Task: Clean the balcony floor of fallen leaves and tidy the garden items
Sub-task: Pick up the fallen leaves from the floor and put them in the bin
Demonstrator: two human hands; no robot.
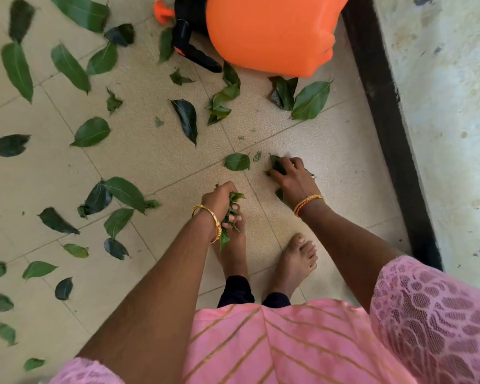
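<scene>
Setting: home balcony. Evidence: beige tiled floor [155, 162] with grout lines, scattered green leaves [90, 132] left of and beyond the fingers; orange garden sprayer [272, 31] further beyond them; black skirting strip [383, 128] and weathered pale wall [449, 106] to their right.

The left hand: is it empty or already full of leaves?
Full. The left hand has its fingers curled round a bunch of leaves, ends sticking out.

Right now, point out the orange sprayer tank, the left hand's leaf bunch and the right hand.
orange sprayer tank [272, 31], head view, middle of its orange body.
leaf bunch [234, 198], head view, leaves above the left fist.
right hand [290, 173], head view, its back.
</scene>
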